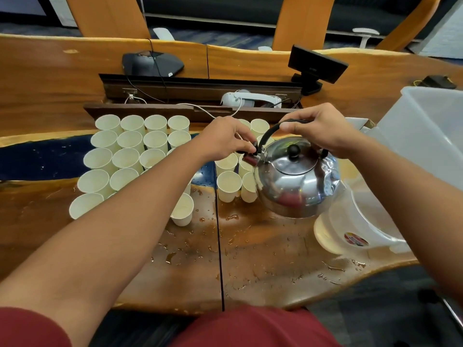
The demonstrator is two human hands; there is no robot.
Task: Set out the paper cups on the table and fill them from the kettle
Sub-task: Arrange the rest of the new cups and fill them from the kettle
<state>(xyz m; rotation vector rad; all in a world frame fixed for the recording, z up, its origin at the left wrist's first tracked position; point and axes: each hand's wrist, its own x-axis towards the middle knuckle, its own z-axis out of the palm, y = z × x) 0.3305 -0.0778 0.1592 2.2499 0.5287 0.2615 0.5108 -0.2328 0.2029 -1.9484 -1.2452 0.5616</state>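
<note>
The steel kettle was held above the wet surface by its black handle, gripped in the right hand, while the spout cap was pinched by the left hand. Paper cups were massed to the left and just behind the spout. A low, slow tilt was judged best, given the spilled drops.

One kettle, two hands, and at least twenty-five paper cups.
</note>
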